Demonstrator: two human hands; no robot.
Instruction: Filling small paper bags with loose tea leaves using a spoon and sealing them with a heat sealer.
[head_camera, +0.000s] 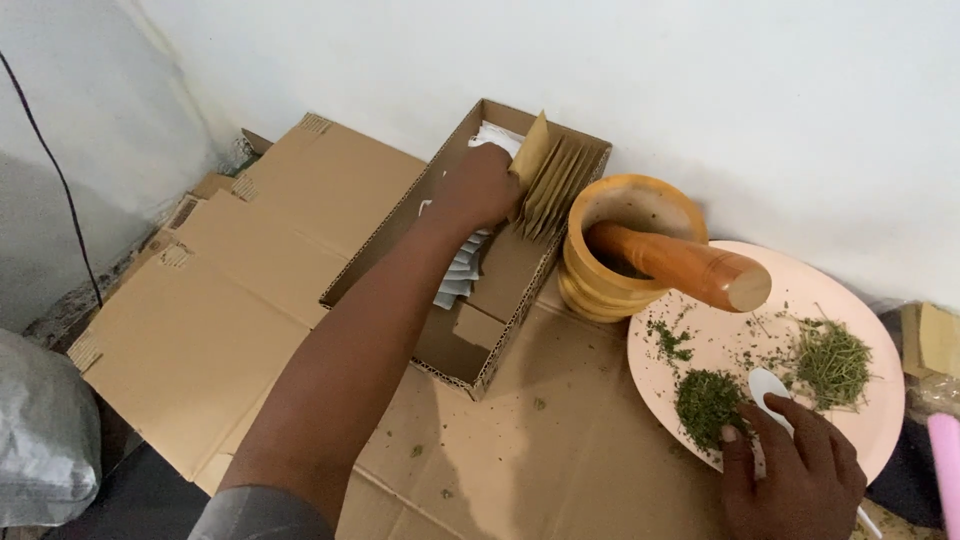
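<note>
Left hand (483, 187) reaches into the cardboard box (465, 355), far left, fingers closed on a brown paper envelope (531, 152) at its top edge. Envelope looks light, thin, easily creased; best pinched by the edge. Right hand (795, 465) grips a white spoon (769, 385) on the pink plate (855, 290), near dried herbs (708, 400).

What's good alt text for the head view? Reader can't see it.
A person's left hand reaches into an open cardboard box of brown paper packets and white sachets, while the right hand rests on a white spoon over a pink plate of dried green herbs. A wooden mortar and pestle stand between them on flattened cardboard.
</note>
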